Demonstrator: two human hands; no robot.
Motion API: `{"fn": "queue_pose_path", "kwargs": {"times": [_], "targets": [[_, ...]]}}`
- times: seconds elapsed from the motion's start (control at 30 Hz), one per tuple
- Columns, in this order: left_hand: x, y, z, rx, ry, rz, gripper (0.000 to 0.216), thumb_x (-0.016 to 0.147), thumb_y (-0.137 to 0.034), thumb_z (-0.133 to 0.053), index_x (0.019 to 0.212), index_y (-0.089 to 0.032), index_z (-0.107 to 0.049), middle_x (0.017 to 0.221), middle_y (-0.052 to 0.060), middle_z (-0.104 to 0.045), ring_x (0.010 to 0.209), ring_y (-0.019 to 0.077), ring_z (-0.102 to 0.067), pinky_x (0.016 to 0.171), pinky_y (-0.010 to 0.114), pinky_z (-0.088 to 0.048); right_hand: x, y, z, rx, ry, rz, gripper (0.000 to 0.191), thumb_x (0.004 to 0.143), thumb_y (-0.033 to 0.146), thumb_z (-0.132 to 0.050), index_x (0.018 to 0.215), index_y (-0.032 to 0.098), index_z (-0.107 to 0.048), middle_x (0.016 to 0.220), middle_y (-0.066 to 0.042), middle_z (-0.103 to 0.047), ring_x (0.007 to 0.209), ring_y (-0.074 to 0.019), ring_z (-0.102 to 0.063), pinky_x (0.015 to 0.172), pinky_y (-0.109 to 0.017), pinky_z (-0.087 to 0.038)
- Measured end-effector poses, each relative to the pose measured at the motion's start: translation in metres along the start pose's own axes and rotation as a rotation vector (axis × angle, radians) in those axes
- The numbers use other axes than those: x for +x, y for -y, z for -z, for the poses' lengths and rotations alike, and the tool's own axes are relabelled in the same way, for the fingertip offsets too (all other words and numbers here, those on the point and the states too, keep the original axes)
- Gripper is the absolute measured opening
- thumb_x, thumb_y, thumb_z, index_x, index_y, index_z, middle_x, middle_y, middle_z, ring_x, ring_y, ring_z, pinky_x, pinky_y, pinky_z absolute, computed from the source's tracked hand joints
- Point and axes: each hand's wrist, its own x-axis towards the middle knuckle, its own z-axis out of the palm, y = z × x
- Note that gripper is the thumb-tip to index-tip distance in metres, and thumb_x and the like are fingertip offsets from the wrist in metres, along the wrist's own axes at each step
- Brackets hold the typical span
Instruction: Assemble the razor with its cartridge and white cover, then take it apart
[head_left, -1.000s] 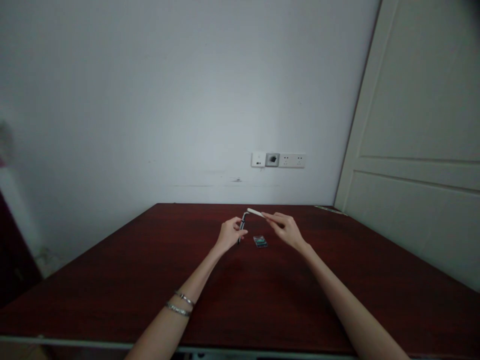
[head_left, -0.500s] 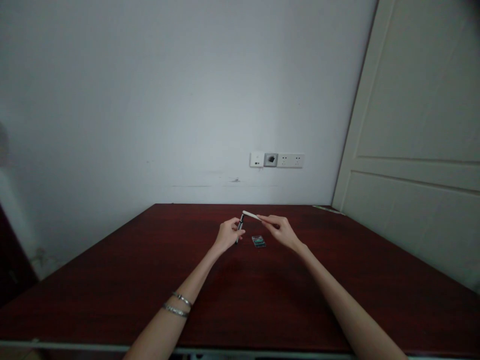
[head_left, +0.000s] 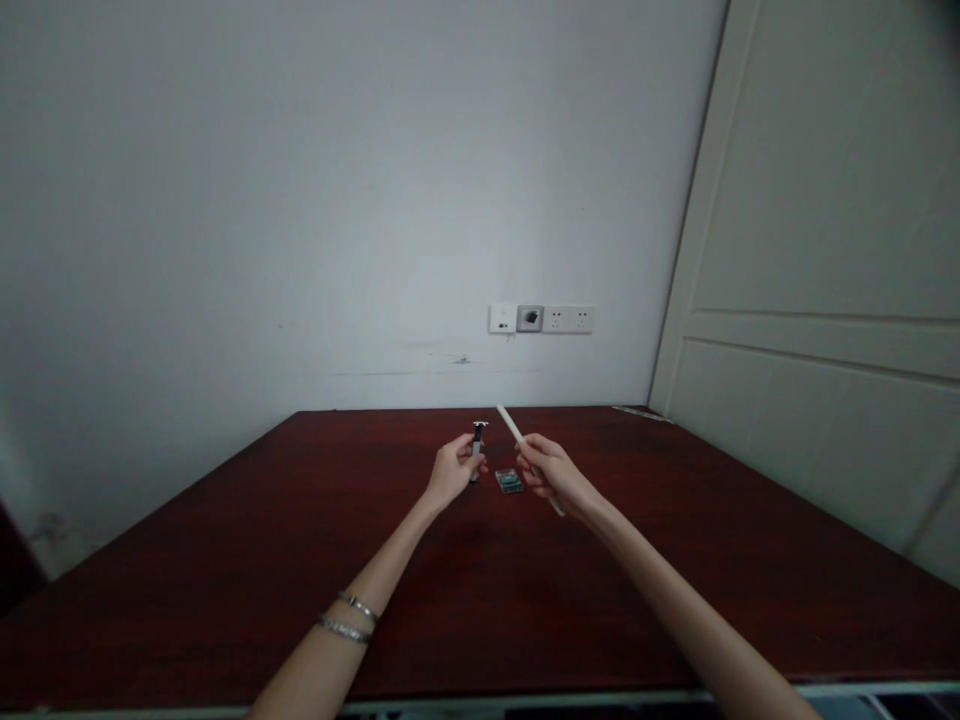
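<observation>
Upright in my left hand [head_left: 452,470] is a slim razor [head_left: 477,445], its handle black and silver with a narrow T-shaped head on top. My fingers and thumb pinch its handle. My right hand [head_left: 551,467] is wrapped round a long white stick [head_left: 510,423], tilted with its top end up to the left and its lower end showing below the palm. The stick and the razor head are apart. Between the hands, a small clear case with green inside [head_left: 508,481] lies on the table; its kind is too small to make out.
The dark red wooden table [head_left: 300,560] reaches back to a pale wall. White wall sockets [head_left: 568,319] are set above its far edge. A panelled cream door [head_left: 825,300] stands along the right side. A thin flat strip [head_left: 641,413] lies at the far right corner.
The white stick has come away from the razor head. My right hand has changed from a fingertip pinch at its end to a wrapped grip, and the stick now points up.
</observation>
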Motion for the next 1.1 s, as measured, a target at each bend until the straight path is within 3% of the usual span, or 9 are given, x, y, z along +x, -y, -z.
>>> {"fn": "queue_pose_path", "kwargs": {"times": [0.13,0.3,0.43,0.63,0.8,1.0,1.1], "targets": [[-0.002,-0.004,-0.002,-0.014,-0.015,-0.022,0.023,0.069,-0.023,-0.06,0.089,-0.013,-0.053,0.065,0.0,-0.06,0.054,0.0122,-0.06,0.049,0.021,-0.045,-0.003,-0.008,-0.017,0.048,0.04,-0.009,0.034,0.07,0.049,-0.059,0.079,0.022,-0.039,0.048,0.012,-0.037,0.032,-0.0015,-0.021,0.03,-0.013,-0.011],[-0.001,-0.005,-0.002,-0.008,-0.055,-0.053,0.02,0.071,-0.025,-0.059,0.086,-0.014,-0.052,0.061,-0.002,-0.057,0.049,0.0102,-0.056,0.048,0.021,-0.044,-0.008,-0.027,-0.029,0.123,-0.044,-0.022,0.039,0.068,0.052,-0.06,0.077,0.023,-0.036,0.045,0.013,-0.03,0.032,-0.0016,-0.016,0.03,-0.013,-0.009],[-0.002,-0.004,-0.004,-0.001,-0.018,-0.059,0.022,0.07,-0.024,-0.059,0.088,-0.014,-0.052,0.062,-0.001,-0.056,0.048,0.0097,-0.054,0.047,0.021,-0.043,-0.007,-0.025,-0.033,0.227,-0.079,0.083,0.04,0.065,0.053,-0.062,0.078,0.022,-0.04,0.045,0.013,-0.028,0.034,-0.0019,-0.015,0.031,-0.013,-0.008],[-0.004,-0.007,-0.004,0.012,-0.004,-0.089,0.022,0.072,-0.024,-0.057,0.091,-0.013,-0.053,0.063,-0.001,-0.057,0.048,0.0088,-0.053,0.048,0.021,-0.044,-0.014,-0.033,-0.038,0.213,-0.021,0.044,0.037,0.07,0.053,-0.059,0.076,0.021,-0.043,0.046,0.012,-0.027,0.033,-0.0014,-0.013,0.03,-0.014,-0.007],[-0.005,-0.006,-0.006,-0.004,0.0,-0.084,0.022,0.072,-0.023,-0.058,0.091,-0.013,-0.052,0.062,-0.002,-0.055,0.046,0.0087,-0.053,0.046,0.02,-0.043,-0.009,-0.015,-0.037,0.288,-0.072,0.16,0.036,0.068,0.05,-0.062,0.074,0.021,-0.042,0.046,0.012,-0.025,0.034,-0.0017,-0.013,0.031,-0.013,-0.008],[-0.004,-0.008,-0.003,0.001,-0.03,-0.159,0.019,0.073,-0.023,-0.057,0.088,-0.013,-0.054,0.062,-0.002,-0.055,0.048,0.0078,-0.052,0.047,0.019,-0.042,-0.015,-0.029,-0.049,0.193,0.0,0.03,0.037,0.07,0.053,-0.059,0.073,0.021,-0.041,0.045,0.012,-0.028,0.033,-0.0013,-0.015,0.029,-0.013,-0.008],[-0.003,-0.006,-0.001,-0.019,-0.022,-0.15,0.02,0.073,-0.023,-0.057,0.09,-0.013,-0.053,0.06,-0.003,-0.054,0.046,0.008,-0.051,0.046,0.019,-0.042,-0.011,-0.025,-0.048,0.233,-0.024,0.108,0.036,0.07,0.051,-0.059,0.072,0.021,-0.041,0.046,0.012,-0.027,0.033,-0.0013,-0.015,0.029,-0.013,-0.008]]}}
